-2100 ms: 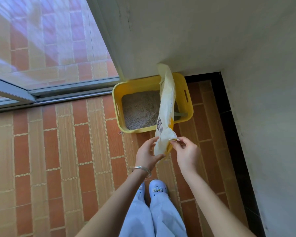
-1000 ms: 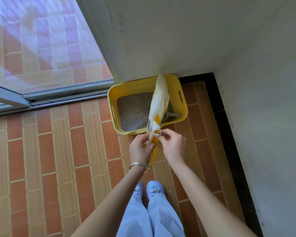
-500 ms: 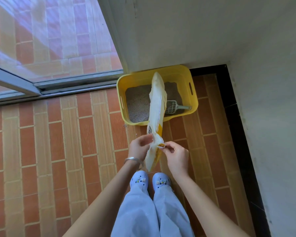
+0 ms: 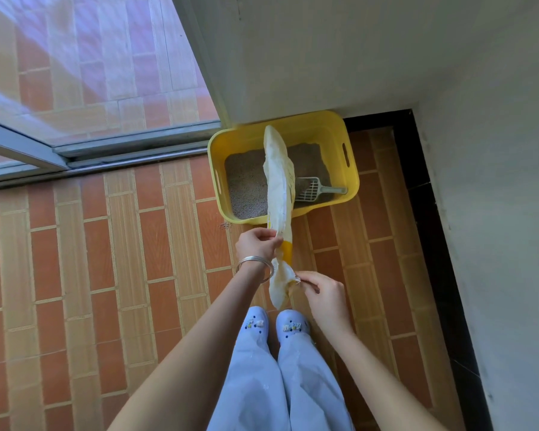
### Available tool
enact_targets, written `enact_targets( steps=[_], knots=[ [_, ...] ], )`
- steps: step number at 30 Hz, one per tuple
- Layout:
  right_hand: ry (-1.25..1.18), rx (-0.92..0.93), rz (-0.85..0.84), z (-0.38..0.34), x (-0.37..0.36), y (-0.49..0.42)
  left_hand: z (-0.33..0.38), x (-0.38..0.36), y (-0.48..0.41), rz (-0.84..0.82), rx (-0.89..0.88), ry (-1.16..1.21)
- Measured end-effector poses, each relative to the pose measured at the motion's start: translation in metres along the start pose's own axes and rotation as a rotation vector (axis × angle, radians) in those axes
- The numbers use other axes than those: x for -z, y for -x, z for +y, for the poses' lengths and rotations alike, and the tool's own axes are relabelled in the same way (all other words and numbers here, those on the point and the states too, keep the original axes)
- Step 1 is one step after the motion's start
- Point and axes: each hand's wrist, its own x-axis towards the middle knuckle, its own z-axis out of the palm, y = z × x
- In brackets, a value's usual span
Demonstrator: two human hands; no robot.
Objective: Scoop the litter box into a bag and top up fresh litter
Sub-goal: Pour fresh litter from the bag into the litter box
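A yellow litter box (image 4: 350, 169) stands on the floor against the wall, filled with grey litter (image 4: 246, 181). A pale slotted scoop (image 4: 316, 189) lies in it at the right. I hold a flattened white and yellow litter bag (image 4: 279, 181) upright over the box's near rim. My left hand (image 4: 255, 244) pinches the bag's left edge near the yellow band. My right hand (image 4: 324, 290) pinches the crumpled bottom end of the bag, closer to me.
Orange and tan floor tiles (image 4: 137, 259) spread to the left. A glass sliding door with a metal track (image 4: 106, 150) runs along the far left. White walls (image 4: 495, 213) close the corner on the far and right sides. My feet in pale blue clogs (image 4: 274, 326) stand just below the bag.
My right hand has slid down to the bag's bottom end, toward me, stretching the bag longer between the hands. The left hand keeps its pinch higher up. The view has shifted slightly.
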Motion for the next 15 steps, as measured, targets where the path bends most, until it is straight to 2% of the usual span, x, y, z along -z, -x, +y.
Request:
enact_targets(
  steps=[2, 5, 10, 15],
  knots=[
    [-0.015, -0.015, -0.024, -0.002, 0.01, -0.01, -0.008, 0.001, 0.002, -0.011, 0.025, 0.027],
    [-0.1, -0.088, 0.029, -0.013, 0.019, -0.035, -0.024, 0.004, 0.009, -0.044, 0.056, 0.087],
    [0.026, -0.089, 0.088, -0.036, 0.001, -0.077, -0.037, 0.006, 0.022, -0.071, 0.076, 0.179],
    [0.114, -0.252, 0.053, -0.042, -0.017, -0.101, -0.04, 0.006, 0.031, -0.112, 0.05, 0.205]
  ],
)
